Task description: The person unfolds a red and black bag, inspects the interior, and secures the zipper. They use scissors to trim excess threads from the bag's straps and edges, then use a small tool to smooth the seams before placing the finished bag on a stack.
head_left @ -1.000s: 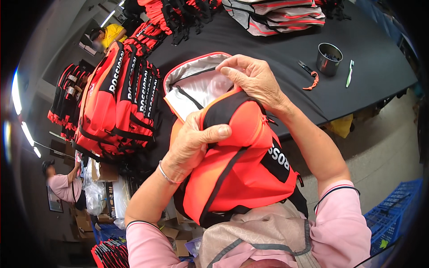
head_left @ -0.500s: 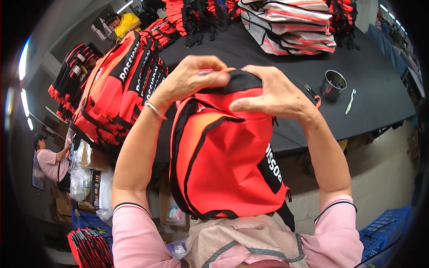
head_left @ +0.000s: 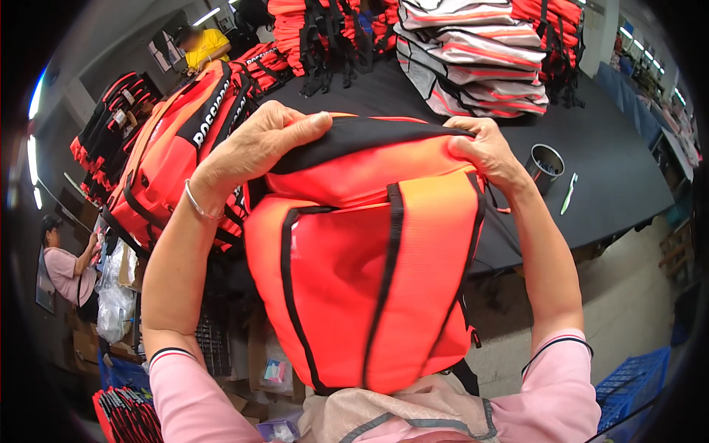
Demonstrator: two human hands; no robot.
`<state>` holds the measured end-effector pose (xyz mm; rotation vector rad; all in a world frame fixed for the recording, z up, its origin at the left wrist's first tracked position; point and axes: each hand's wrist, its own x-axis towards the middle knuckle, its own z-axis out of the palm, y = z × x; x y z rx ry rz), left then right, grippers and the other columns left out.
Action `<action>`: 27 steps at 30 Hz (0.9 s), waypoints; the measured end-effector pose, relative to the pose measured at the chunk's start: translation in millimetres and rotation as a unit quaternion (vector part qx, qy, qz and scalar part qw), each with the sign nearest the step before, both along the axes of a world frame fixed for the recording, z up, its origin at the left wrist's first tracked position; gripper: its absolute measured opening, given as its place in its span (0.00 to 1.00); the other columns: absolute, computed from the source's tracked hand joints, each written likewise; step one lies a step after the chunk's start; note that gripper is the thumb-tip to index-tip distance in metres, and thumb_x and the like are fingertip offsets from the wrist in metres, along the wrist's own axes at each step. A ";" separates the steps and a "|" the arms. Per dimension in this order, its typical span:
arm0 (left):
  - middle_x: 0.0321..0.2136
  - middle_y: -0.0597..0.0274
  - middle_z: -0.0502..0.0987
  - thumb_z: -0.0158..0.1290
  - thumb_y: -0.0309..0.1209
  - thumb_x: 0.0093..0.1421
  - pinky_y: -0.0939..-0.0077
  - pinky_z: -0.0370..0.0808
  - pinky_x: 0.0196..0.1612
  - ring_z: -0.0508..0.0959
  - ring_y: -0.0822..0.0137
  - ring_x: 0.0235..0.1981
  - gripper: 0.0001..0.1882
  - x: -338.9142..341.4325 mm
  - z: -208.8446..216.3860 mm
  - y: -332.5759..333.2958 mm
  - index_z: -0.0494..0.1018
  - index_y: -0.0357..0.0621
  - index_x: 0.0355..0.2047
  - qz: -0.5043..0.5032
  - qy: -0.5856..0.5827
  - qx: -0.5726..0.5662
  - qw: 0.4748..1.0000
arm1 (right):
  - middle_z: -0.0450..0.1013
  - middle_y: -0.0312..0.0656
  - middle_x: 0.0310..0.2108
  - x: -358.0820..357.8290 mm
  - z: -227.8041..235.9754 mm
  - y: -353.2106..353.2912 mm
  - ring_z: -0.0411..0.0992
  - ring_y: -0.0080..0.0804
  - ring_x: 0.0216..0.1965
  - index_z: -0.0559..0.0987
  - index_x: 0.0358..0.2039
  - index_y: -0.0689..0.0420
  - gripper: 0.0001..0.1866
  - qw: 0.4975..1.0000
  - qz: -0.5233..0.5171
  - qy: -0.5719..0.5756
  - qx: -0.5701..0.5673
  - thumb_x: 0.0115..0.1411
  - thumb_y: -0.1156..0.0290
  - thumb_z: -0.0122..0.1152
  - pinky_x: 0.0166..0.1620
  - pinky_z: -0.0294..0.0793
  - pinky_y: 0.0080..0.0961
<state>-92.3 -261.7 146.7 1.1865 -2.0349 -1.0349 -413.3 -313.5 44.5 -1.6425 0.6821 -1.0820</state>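
A red-orange backpack point(head_left: 336, 280) with black piping hangs upright before me, its lower end against my apron point(head_left: 369, 419). My left hand point(head_left: 269, 140) grips the left end of its black-trimmed top edge, thumb lying over the fabric. At the other end of that edge, my right hand point(head_left: 487, 151) pinches the top corner, thumb in front and fingers behind. Between the two hands the top edge is stretched wide. The back of the bag is hidden from me.
Stacked red backpacks point(head_left: 173, 159) stand close on the left; grey-white bags point(head_left: 473, 63) are piled at the back of the black table point(head_left: 617, 177). A dark cup point(head_left: 545, 164) and a green-white toothbrush-like tool point(head_left: 569, 193) lie right. Two people point(head_left: 205, 46) work farther off. A blue crate point(head_left: 631, 384) sits lower right.
My hands have moved apart, the left outward to the left and the right to the right. The backpack's top, bunched before, is now spread wide and its front faces me more fully.
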 end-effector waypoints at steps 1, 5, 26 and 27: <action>0.17 0.83 0.69 0.51 0.46 0.69 0.87 0.60 0.19 0.61 0.89 0.18 0.25 3.5 8.8 3.9 0.79 0.40 0.22 0.027 -0.016 0.005 0.999 | 0.73 0.30 0.29 5.9 10.7 -1.7 0.68 0.14 0.33 0.81 0.34 0.64 0.14 0.998 -0.002 0.060 -0.008 0.59 0.63 0.65 0.40 0.70 0.16; 0.15 0.85 0.64 0.51 0.46 0.69 0.85 0.55 0.17 0.59 0.89 0.16 0.26 -3.1 25.4 19.0 0.74 0.44 0.16 0.077 -0.096 -0.044 0.991 | 0.79 0.47 0.41 31.5 73.1 1.0 0.76 0.35 0.44 0.79 0.45 0.65 0.31 0.961 -0.005 0.175 -0.216 0.69 0.45 0.46 0.50 0.72 0.29; 0.23 0.78 0.70 0.41 0.43 0.74 0.84 0.66 0.30 0.63 0.84 0.27 0.24 34.4 -35.3 73.0 0.76 0.35 0.33 0.121 0.223 -0.279 0.926 | 0.69 0.40 0.18 77.1 106.5 88.0 0.61 0.19 0.21 0.80 0.32 0.61 0.17 0.890 -0.140 0.225 -0.372 0.63 0.58 0.64 0.26 0.65 0.23; 0.23 0.78 0.71 0.41 0.44 0.74 0.85 0.65 0.29 0.64 0.85 0.27 0.25 36.4 -21.3 85.2 0.77 0.34 0.34 0.103 0.237 -0.236 0.937 | 0.67 0.41 0.18 77.0 104.7 83.8 0.59 0.22 0.20 0.79 0.31 0.61 0.16 0.885 -0.145 0.225 -0.381 0.64 0.58 0.63 0.26 0.65 0.25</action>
